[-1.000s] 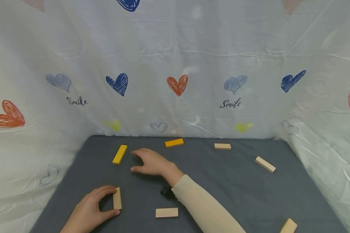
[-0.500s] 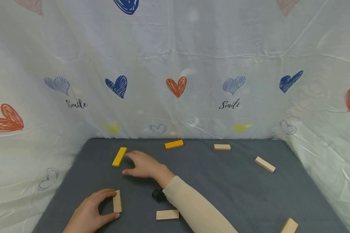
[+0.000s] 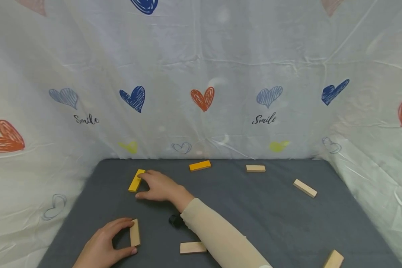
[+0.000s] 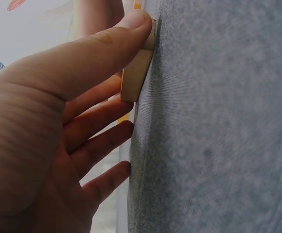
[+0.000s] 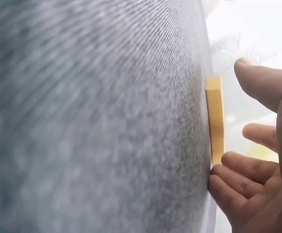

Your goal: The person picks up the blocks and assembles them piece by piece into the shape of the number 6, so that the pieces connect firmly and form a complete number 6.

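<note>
Head view, left hand: thumb and forefinger pinch the pale block by its ends on the grey cloth.
Head view, right hand: fingers spread, nothing grasped; forefinger over the yellow block, thumb short of it.
Left wrist, pale block: between thumb and fingers; judged light, stiff, end hold adequate.
Right wrist, yellow block: beside the fingertips, thumb apart, contact uncertain; probably light, rigid, smooth, not fragile, best pinched across its long sides.

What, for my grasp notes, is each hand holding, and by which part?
The left hand pinches a pale rectangular wooden block near its two ends. The right hand is at the yellow rectangular block but does not grip it.
</note>
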### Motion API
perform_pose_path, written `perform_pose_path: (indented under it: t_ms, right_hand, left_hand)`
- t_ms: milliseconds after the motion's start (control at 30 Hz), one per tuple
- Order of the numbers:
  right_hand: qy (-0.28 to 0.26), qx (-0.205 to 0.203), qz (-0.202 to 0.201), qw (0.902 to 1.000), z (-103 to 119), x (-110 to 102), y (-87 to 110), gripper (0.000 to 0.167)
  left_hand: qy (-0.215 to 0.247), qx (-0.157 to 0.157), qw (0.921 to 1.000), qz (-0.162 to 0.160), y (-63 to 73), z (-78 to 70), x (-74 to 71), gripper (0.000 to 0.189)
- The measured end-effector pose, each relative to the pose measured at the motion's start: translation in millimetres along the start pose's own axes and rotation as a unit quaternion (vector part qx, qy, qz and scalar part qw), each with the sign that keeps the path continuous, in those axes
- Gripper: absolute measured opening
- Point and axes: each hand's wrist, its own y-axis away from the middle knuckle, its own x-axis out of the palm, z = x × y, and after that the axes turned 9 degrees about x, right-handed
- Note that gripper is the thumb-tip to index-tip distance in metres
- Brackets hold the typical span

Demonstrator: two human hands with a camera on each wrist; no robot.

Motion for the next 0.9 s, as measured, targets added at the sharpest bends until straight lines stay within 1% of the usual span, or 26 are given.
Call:
perform_pose_path:
  t_ms: [167, 333, 567, 900]
  right_hand:
    - [0.002, 0.005, -0.001, 1.0000, 4.5, 2.4, -3.7, 0.081]
    - [0.012, 0.011, 0.001, 0.9999, 9.9, 3.8, -8.5, 0.084]
    - [0.020, 0.015, 0.000, 0.9997, 10.0, 6.3, -16.8, 0.080]
    - [0.035, 0.004, -0.007, 0.9994, 3.5, 5.3, -24.1, 0.071]
  left_hand:
    - [0.004, -0.010, 0.9999, 0.008, 1.0, 3.3, 0.8, 0.082]
    - [0.004, -0.012, 0.9999, 0.005, 1.0, 1.4, 0.9, 0.082]
    - [0.004, -0.030, 0.9995, 0.009, 0.7, -2.9, -0.7, 0.081]
    - [0.006, -0.032, 0.9994, 0.010, -0.1, -1.0, 0.3, 0.080]
